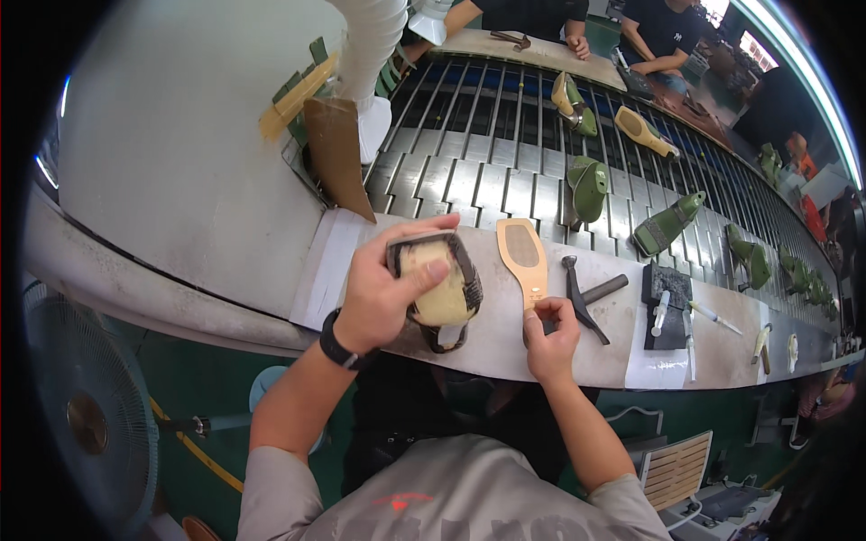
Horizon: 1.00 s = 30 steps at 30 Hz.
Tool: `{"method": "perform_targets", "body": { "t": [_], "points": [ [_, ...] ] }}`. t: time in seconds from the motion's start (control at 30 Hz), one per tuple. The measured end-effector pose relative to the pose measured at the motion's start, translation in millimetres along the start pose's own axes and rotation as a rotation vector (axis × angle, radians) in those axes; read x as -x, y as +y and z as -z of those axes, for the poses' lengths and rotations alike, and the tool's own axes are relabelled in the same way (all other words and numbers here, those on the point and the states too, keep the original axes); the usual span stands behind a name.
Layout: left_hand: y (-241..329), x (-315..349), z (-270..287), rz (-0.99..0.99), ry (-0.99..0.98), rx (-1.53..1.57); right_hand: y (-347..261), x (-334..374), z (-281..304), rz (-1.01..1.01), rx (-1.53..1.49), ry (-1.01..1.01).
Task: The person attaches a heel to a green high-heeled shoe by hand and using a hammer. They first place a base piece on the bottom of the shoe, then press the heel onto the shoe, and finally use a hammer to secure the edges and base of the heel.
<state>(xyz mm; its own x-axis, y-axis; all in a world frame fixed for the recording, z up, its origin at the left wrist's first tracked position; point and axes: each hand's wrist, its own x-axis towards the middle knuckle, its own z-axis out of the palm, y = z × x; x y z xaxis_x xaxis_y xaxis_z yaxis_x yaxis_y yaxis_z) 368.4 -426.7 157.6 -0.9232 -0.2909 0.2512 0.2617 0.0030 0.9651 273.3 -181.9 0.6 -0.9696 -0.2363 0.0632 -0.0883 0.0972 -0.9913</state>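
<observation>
My left hand (pixel 379 293) grips a dark shoe upper on a last (pixel 471 293), held sole side up above the near edge of the bench. The thumb presses on its pale bottom. A tan shoe sole (pixel 525 252) with a grey-brown patch on its broad end lies on the bench to the right of the shoe. My right hand (pixel 552 343) pinches the sole's narrow end between thumb and fingers. Just right of that hand rests a hammer (pixel 586 302) with a long thin metal head.
Beyond the bench (pixel 469 361) runs a slatted metal conveyor (pixel 469 162) carrying green shoe lasts (pixel 667 224) and another tan sole (pixel 642 131). A dark block (pixel 666 307) with slim brush-like tools stands right. White ducting (pixel 370 45) hangs above a cardboard piece (pixel 338 153). People work across the conveyor.
</observation>
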Motion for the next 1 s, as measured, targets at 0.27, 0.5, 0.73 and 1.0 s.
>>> {"method": "perform_targets", "body": {
  "t": [0.27,0.5,0.73,1.0],
  "points": [
    [-21.4,-10.4,32.5,0.052,0.152,0.414,-9.5,81.2,65.1,-0.059,0.008,-0.023],
    [-15.4,-13.3,26.1,0.127,0.025,0.533,-22.3,139.3,97.3,-0.580,-0.577,-0.174],
    [-60.8,-31.8,-1.4,0.297,-0.171,0.650,-23.3,102.4,71.3,-0.593,-0.458,-0.223],
    [-49.7,-34.1,-17.5,0.239,-0.165,0.723,-64.2,107.4,63.2,-0.121,-0.404,-0.233]
  ]
}}
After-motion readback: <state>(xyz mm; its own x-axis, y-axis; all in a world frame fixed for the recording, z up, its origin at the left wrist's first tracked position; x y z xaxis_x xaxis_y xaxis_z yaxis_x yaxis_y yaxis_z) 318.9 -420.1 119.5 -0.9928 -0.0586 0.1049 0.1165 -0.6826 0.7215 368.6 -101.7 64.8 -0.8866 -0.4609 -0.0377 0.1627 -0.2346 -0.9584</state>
